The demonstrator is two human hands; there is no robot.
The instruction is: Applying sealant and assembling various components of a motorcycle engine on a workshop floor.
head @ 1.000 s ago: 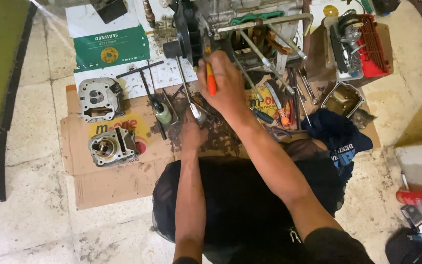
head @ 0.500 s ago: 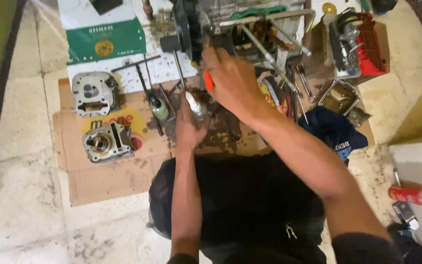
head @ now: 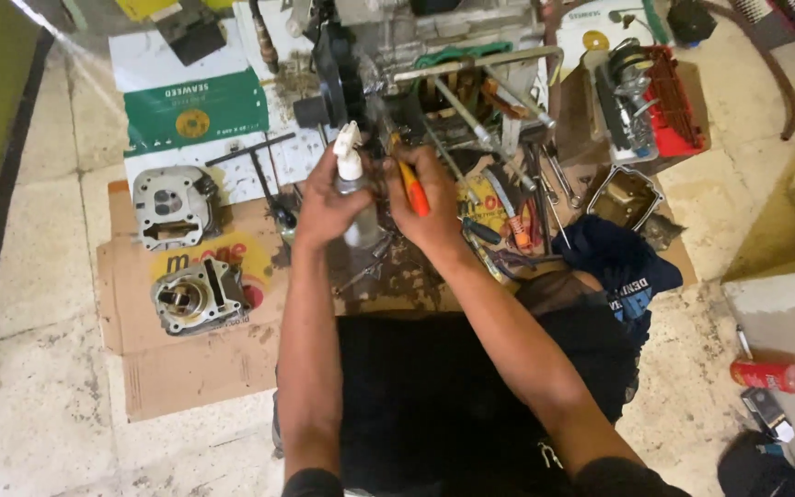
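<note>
Hands meet above the oily brown cardboard sheet (head: 186,368) in the head view. Left hand (head: 324,207) is wrapped tight around a small clear plastic squeeze bottle with a white nozzle (head: 350,170), upright, pointing at the dismantled grey engine block (head: 416,55). Right hand (head: 430,198) pinches an orange-handled tool (head: 413,191). Greasy fingers could let either slip, I judge, spilling fluid among the loose steel wrenches (head: 535,175).

Left hand (head: 324,207) wrapped around a small white-nozzled bottle (head: 351,179), right hand (head: 430,207) beside it gripping an orange-handled tool (head: 413,190) — both at an opened engine (head: 416,64), cylinder head (head: 172,204) and cylinder block (head: 197,294) on cardboard (head: 195,368) — floor-level.
</note>
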